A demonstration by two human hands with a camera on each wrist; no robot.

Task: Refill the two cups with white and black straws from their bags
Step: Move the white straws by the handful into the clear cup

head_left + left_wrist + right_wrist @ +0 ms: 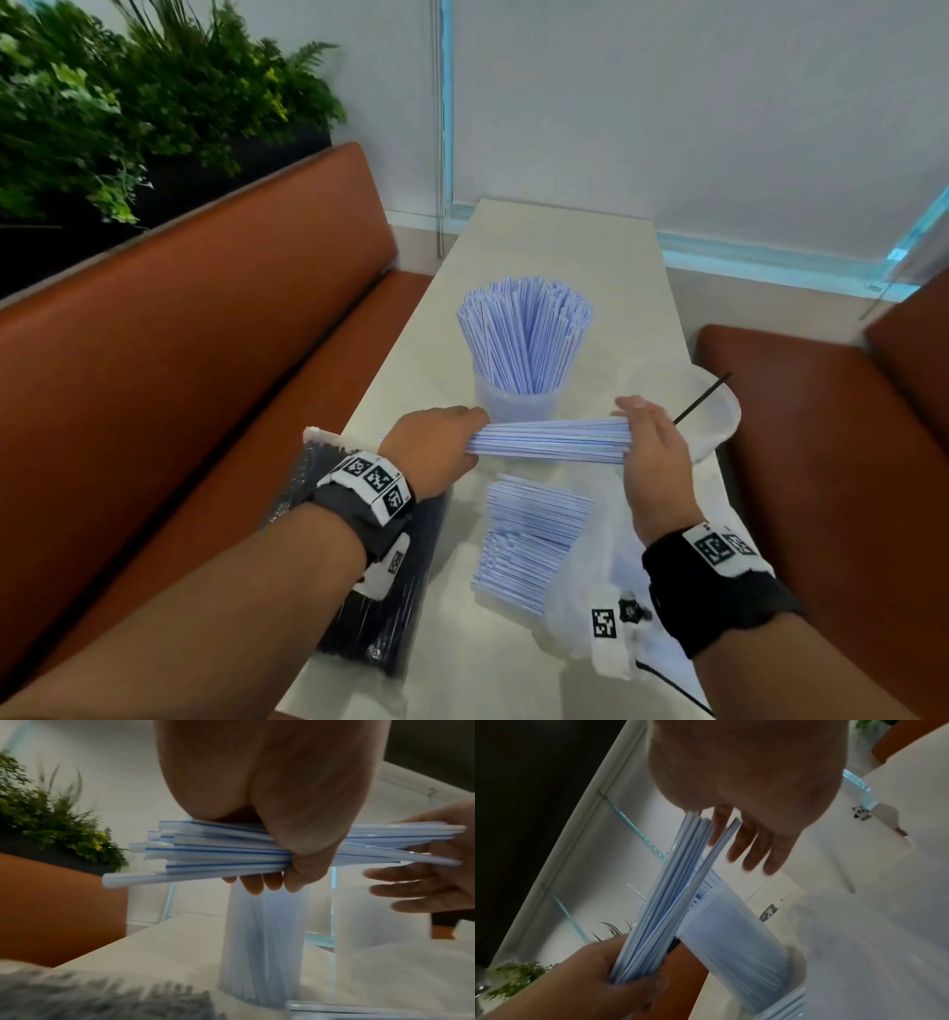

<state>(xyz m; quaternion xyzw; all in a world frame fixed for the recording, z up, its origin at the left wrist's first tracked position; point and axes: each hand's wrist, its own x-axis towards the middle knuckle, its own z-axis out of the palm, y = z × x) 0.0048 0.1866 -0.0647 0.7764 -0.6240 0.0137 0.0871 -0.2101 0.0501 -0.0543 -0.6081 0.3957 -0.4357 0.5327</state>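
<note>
- The table (565, 246) carried everything for the job: two cups toward the middle and far right, and two bags at the near edge.
- The bag of black straws (380, 611) lay at the near left, partly under the left forearm, and looked full and untouched; I judged the black half of the task had not begun.
- The bag of white straws (585, 606) lay at the near right, open, with a stack of white straws (534, 539) still lying at its mouth, so more remained to be moved.
- The white-straw cup (516, 401) stood at mid-table, already packed with an upright fan of straws; that half seemed well advanced, perhaps nearly done.
- The second cup (719, 416), at the far right edge, held only what looked like a single black straw, so it still needed filling.
- A bundle of white straws (549, 442) was held level, just near of the full cup, not yet stood in it.
- The left hand (436, 447) was wrapped around the bundle's left end, fingers curled beneath it.
- The right hand (649, 447) was spread flat, its palm set against the right tips, apparently evening them up.
</note>
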